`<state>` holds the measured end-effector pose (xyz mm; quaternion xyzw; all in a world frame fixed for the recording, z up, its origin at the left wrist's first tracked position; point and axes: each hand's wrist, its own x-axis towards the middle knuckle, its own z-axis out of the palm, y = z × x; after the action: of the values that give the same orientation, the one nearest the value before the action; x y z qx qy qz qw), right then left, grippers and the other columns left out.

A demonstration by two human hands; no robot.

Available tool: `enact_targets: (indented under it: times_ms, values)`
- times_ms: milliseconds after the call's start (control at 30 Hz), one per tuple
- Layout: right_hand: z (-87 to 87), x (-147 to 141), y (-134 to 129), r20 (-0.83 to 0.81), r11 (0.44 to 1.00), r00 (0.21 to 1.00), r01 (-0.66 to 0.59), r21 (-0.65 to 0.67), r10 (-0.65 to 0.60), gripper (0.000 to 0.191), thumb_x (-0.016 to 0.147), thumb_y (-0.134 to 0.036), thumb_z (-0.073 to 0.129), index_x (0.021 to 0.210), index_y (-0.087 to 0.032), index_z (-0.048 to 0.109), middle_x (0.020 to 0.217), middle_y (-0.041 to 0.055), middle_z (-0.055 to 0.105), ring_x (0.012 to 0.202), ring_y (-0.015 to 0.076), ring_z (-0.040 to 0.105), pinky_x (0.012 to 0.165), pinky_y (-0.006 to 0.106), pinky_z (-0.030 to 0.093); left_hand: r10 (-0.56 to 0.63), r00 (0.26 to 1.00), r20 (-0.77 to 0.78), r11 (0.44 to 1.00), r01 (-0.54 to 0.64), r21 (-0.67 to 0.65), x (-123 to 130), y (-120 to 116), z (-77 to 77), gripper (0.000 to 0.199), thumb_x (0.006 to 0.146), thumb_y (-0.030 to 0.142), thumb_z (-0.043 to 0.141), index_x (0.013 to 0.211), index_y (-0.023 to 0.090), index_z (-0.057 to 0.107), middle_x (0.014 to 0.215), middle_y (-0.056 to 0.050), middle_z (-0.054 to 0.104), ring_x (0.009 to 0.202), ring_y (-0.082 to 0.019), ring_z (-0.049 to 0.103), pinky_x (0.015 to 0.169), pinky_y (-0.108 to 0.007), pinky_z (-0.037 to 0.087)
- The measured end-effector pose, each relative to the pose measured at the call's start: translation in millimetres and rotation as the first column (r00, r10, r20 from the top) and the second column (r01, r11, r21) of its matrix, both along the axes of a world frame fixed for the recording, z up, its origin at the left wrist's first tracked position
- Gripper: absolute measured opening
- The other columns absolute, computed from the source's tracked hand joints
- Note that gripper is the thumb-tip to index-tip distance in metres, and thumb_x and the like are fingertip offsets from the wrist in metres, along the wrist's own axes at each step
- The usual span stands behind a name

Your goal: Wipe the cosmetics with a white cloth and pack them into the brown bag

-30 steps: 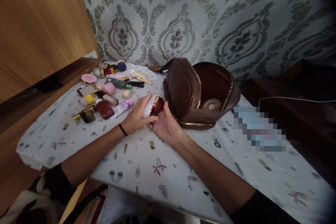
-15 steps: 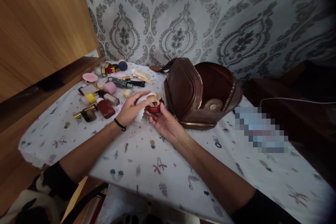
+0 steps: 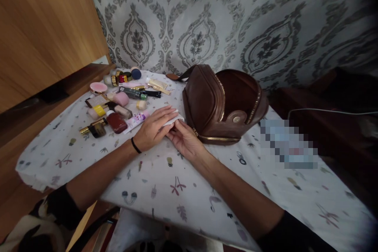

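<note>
My left hand [image 3: 152, 129] is closed over a white wipe [image 3: 173, 119], pressing it against what my right hand [image 3: 186, 138] holds. In the earlier picture that was a small red jar with a gold top; the wipe and my fingers now hide it. Both hands meet just above the table, in front of a brown leather bag [image 3: 203, 100] with its zipped top gaping. A white and purple tube [image 3: 137, 120] lies beside my left hand, next to a dark red bottle [image 3: 117, 122].
Several cosmetics cover the table's left part, among them a pink round compact [image 3: 98, 88], a cream tube [image 3: 157, 84] and a pink sponge [image 3: 121, 99]. A blurred flat item [image 3: 289, 143] lies at the right. Patterned wallpaper [image 3: 197, 39] backs the printed tablecloth [image 3: 153, 173].
My left hand has brought the wipe over the top of the red jar, covering it. The purple tube shows more clearly. The view has shifted slightly.
</note>
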<state>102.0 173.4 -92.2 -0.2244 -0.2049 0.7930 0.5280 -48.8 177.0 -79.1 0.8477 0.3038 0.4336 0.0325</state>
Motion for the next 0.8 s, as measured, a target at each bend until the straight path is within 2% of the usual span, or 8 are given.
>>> enact_targets:
  times_ms: [133,233,333,433,533,633,733,800]
  values:
    - [6.5,5,2,-0.116,0.992,0.992,-0.07,-0.109,0.058,0.015,0.081,-0.03,0.078,0.084,-0.019,0.067,0.074,-0.0031,0.068,0.07,0.0111,0.065,0.067,0.022,0.059,-0.075,0.997,-0.024,0.993,0.077,0.087,-1,-1,1.9,0.037,0.099,0.02,0.045,0.134,0.017,0.056,0.134,-0.015,0.062,0.138,-0.025,0.046,0.11,-0.05,0.045]
    - [9.8,7,3,-0.185,0.981,0.981,-0.096,-0.169,0.064,0.015,0.094,-0.033,0.063,0.096,-0.018,0.066,0.078,-0.0006,0.07,0.068,0.0119,0.065,0.061,0.022,0.057,-0.093,0.993,-0.069,0.988,0.101,0.12,0,-3,4.0,0.041,0.099,0.022,0.045,0.14,0.018,0.05,0.142,-0.015,0.056,0.141,-0.027,0.041,0.112,-0.052,0.043]
    - [11.0,8,2,-0.246,0.979,0.968,-0.103,-0.177,0.058,0.019,0.098,-0.034,0.055,0.097,-0.018,0.065,0.079,0.0009,0.071,0.069,0.0137,0.066,0.067,0.026,0.057,-0.03,0.995,-0.099,0.995,0.039,0.09,1,-5,4.3,0.05,0.1,0.022,0.042,0.149,0.017,0.037,0.151,-0.017,0.044,0.145,-0.026,0.036,0.117,-0.051,0.037]
    - [11.4,10,0,-0.284,0.97,0.95,-0.179,-0.161,0.128,0.032,0.099,-0.045,0.048,0.092,-0.019,0.064,0.081,0.0029,0.072,0.078,0.0172,0.067,0.075,0.032,0.057,0.051,0.992,-0.118,0.999,-0.051,0.001,0,-5,3.0,0.053,0.102,0.024,0.036,0.154,0.016,0.027,0.155,-0.018,0.038,0.145,-0.025,0.036,0.119,-0.047,0.035]
    - [11.7,12,-1,-0.273,0.955,0.939,-0.258,-0.147,0.212,0.05,0.101,-0.055,0.032,0.094,-0.018,0.064,0.084,0.006,0.073,0.083,0.0196,0.067,0.075,0.035,0.055,0.113,0.985,-0.128,0.992,-0.12,-0.049,-2,-5,1.5,0.052,0.102,0.027,0.035,0.153,0.017,0.03,0.151,-0.017,0.045,0.14,-0.024,0.043,0.117,-0.044,0.039]
    - [11.6,12,0,-0.267,0.951,0.934,-0.28,-0.128,0.239,0.062,0.102,-0.059,0.019,0.092,-0.017,0.064,0.082,0.0066,0.072,0.081,0.0196,0.066,0.074,0.035,0.053,0.169,0.977,-0.132,0.981,-0.18,-0.073,-4,-5,-0.3,0.052,0.102,0.029,0.034,0.153,0.015,0.031,0.139,-0.017,0.056,0.129,-0.024,0.054,0.11,-0.042,0.046]
    - [10.9,11,1,-0.254,0.959,0.94,-0.263,-0.11,0.228,0.064,0.102,-0.061,0.017,0.092,-0.018,0.064,0.082,0.0053,0.071,0.08,0.0191,0.065,0.073,0.034,0.051,0.209,0.965,-0.155,0.969,-0.226,-0.096,-2,-6,-3.3,0.054,0.102,0.03,0.034,0.154,0.014,0.028,0.129,-0.016,0.063,0.117,-0.024,0.061,0.101,-0.041,0.052]
    - [10.5,11,1,-0.239,0.964,0.947,-0.245,-0.101,0.215,0.061,0.102,-0.061,0.02,0.095,-0.019,0.064,0.082,0.0038,0.07,0.078,0.0182,0.064,0.07,0.032,0.05,0.233,0.959,-0.158,0.965,-0.249,-0.087,2,-8,-6.0,0.054,0.103,0.029,0.034,0.154,0.015,0.025,0.13,-0.017,0.062,0.119,-0.024,0.06,0.101,-0.04,0.052]
